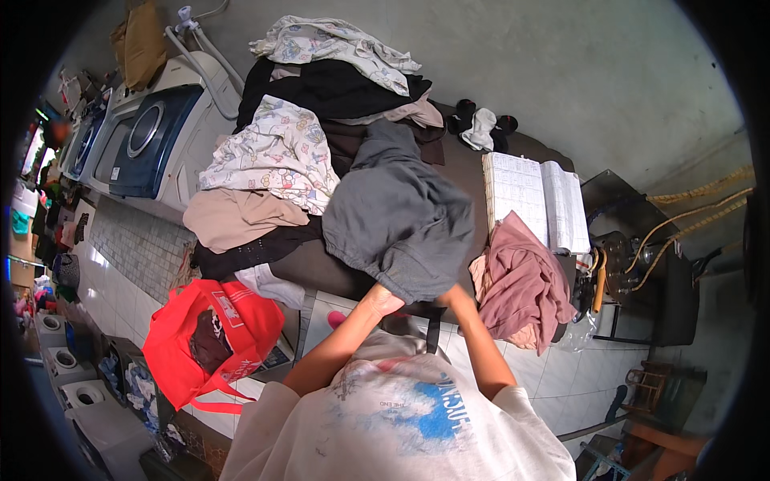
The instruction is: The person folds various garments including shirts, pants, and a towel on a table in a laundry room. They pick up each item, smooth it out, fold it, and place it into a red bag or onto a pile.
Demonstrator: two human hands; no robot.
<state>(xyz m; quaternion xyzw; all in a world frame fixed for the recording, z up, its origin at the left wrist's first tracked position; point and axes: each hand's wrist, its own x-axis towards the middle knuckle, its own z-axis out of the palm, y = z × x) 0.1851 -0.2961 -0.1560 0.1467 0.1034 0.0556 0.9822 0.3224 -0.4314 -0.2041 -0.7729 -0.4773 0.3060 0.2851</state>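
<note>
A dark grey cloth garment (400,210) with gathered, elastic-looking edges is spread before me over a dark padded table. My left hand (388,299) holds its near edge, with the fingers hidden under the cloth. At the same edge, farther right, my right hand (452,296) grips the garment, blurred and partly covered by it. Left of the grey cloth lie a white printed garment (274,150), a beige garment (240,216) and a black garment (258,246). A dusty pink garment (526,282) lies to the right of my hands.
A red bag (174,337) with dark cloth inside stands at left. An open notebook with writing (517,186) and socks (480,129) lie on the table (466,174). More clothes (337,84) are heaped at the back. Washing machines (174,132) and a black stand with cords (668,300) flank the table.
</note>
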